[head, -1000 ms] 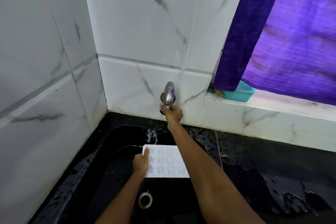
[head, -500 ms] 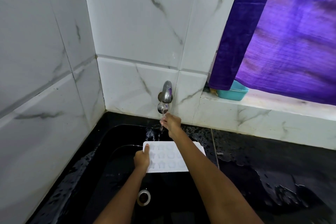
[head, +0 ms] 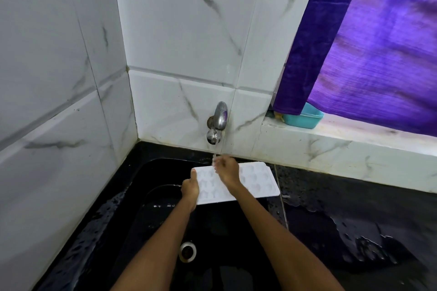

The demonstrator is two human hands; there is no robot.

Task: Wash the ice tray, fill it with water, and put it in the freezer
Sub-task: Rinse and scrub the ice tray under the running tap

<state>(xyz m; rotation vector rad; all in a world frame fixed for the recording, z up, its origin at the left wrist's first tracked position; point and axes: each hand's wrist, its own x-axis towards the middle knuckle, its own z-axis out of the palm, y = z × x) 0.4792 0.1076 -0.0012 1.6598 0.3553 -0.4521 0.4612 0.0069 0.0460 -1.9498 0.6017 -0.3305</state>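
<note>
A white ice tray (head: 257, 181) with shaped moulds is held flat over the black sink (head: 146, 196), just below the chrome tap (head: 218, 123). My left hand (head: 190, 188) grips the tray's left end, thumb on top. My right hand (head: 227, 170) lies on the tray's top, with its fingers under a thin stream of water falling from the tap. The right hand and forearm hide part of the tray's middle.
The sink's drain (head: 187, 251) sits below the tray. A wet black counter (head: 354, 231) runs to the right. On the marble ledge a teal container (head: 303, 118) stands beneath a purple curtain (head: 378, 54). Tiled walls close in the left and back.
My right hand came off the tap and dropped onto the tray. Water now runs from the tap. The tray has shifted slightly right and back, under the stream.
</note>
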